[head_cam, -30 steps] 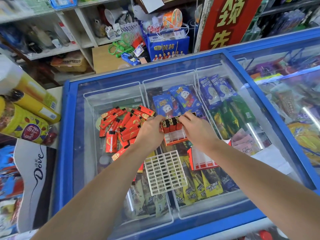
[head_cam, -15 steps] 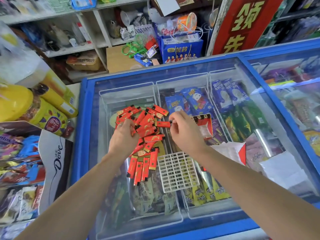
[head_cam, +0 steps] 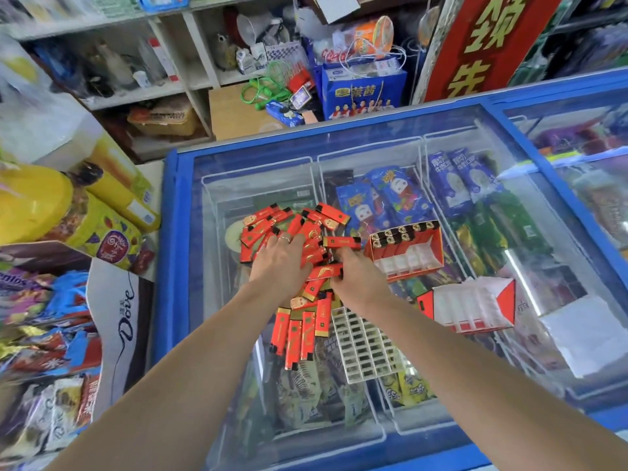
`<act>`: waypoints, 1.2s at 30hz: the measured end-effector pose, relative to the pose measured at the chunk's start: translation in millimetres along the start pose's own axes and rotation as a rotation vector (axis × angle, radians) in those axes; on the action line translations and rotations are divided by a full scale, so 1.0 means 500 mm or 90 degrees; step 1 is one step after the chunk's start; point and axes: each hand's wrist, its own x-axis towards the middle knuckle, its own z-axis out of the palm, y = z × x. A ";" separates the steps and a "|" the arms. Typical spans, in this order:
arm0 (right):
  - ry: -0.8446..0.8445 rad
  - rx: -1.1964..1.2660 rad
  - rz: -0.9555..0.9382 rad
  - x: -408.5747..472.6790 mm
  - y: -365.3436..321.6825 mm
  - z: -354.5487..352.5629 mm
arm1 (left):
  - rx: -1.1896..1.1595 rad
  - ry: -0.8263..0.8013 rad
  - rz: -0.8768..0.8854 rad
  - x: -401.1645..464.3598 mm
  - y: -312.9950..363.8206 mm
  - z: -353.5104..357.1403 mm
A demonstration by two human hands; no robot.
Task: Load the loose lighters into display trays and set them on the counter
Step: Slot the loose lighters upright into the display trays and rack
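1. Risk: the loose lighters (head_cam: 299, 246) lie heaped on the smooth glass lid (head_cam: 475, 158) of the freezer. A careless sweep could send some sliding toward the near edge, where a row already lies close to the white grid insert (head_cam: 367, 348).
2. Risk: the part-filled tray (head_cam: 406, 253) sits tilted just right of the heap, with only its far rows loaded. A knock from the right wrist could tip it and spill them.
3. Left hand (head_cam: 280, 263): fingers spread fairly flat, pressing on top of the heap; it grips nothing that I can see.
4. Right hand (head_cam: 356, 277): fingers curled in at the heap's right edge, apparently pinching one lighter (head_cam: 324, 271); contact is partly hidden.
5. A second tray (head_cam: 472, 305), empty, lies on its side further right, apart from both hands.
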 end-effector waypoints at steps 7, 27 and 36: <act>0.001 0.260 0.097 0.015 0.015 -0.009 | -0.064 -0.062 0.032 0.020 -0.011 0.008; 0.148 0.576 0.089 -0.071 0.107 -0.208 | -0.497 0.035 -0.112 -0.016 0.151 -0.046; 0.281 0.147 -0.090 -0.081 0.232 -0.292 | -0.375 0.094 -0.041 -0.008 0.269 -0.001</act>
